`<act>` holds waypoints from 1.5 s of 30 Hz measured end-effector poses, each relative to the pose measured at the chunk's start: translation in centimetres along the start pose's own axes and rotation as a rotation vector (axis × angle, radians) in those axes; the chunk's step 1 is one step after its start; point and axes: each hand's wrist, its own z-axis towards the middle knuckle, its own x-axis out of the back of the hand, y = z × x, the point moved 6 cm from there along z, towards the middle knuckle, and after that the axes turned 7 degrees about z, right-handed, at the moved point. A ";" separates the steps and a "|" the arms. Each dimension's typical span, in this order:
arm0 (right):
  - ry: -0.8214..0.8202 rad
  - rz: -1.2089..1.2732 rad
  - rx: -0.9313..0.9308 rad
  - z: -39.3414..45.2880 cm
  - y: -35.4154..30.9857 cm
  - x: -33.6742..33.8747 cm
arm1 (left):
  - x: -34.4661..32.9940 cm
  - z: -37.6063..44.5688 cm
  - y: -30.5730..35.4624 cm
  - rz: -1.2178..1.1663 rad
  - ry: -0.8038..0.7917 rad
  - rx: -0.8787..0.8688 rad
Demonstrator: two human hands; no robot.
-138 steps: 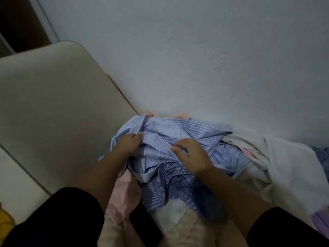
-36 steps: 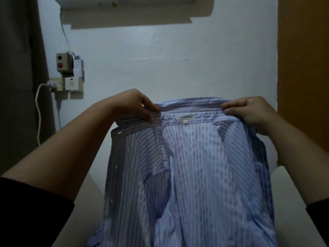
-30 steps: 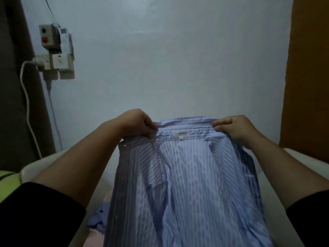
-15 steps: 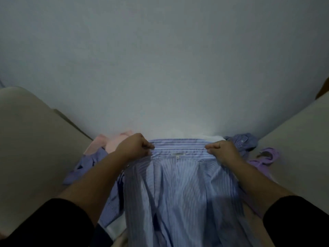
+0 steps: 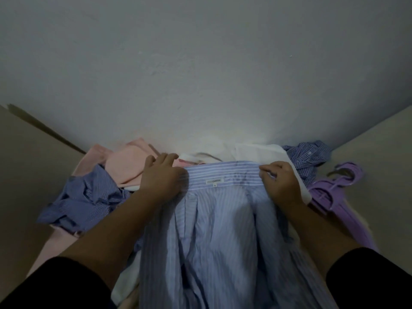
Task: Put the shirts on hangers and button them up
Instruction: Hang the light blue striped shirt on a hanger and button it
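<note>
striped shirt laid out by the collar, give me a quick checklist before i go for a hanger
1. Striped shirt spread flat, collar toward the wall: ok.
2. Front open so a hanger can slide in: ok, the inside neck label shows.
3. Left hand free to let go: cannot tell, its fingers lie over the left collar end but the grip is hidden.
4. Right hand free: not ok, it pinches the right collar end.
5. Purple hangers near: ok, beside the right hand.
6. One hanger separable from the stack: cannot tell.
</note>
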 end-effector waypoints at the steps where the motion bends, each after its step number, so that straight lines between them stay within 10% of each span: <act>1: 0.061 -0.017 0.018 -0.5 0.1 0.9 | 0.8 -0.1 0.8 0.021 0.054 0.006; 12: 0.049 -0.427 -0.351 -9.7 7.7 10.1 | -2.3 -4.3 17.1 -0.275 -0.107 0.002; 20: -0.129 -0.560 -0.448 -12.2 11.1 10.0 | -4.6 -4.3 17.8 -0.283 -0.087 0.015; 45: 0.155 -0.805 -0.426 -13.6 7.7 13.7 | -2.2 -4.3 17.4 -0.240 -0.243 -0.007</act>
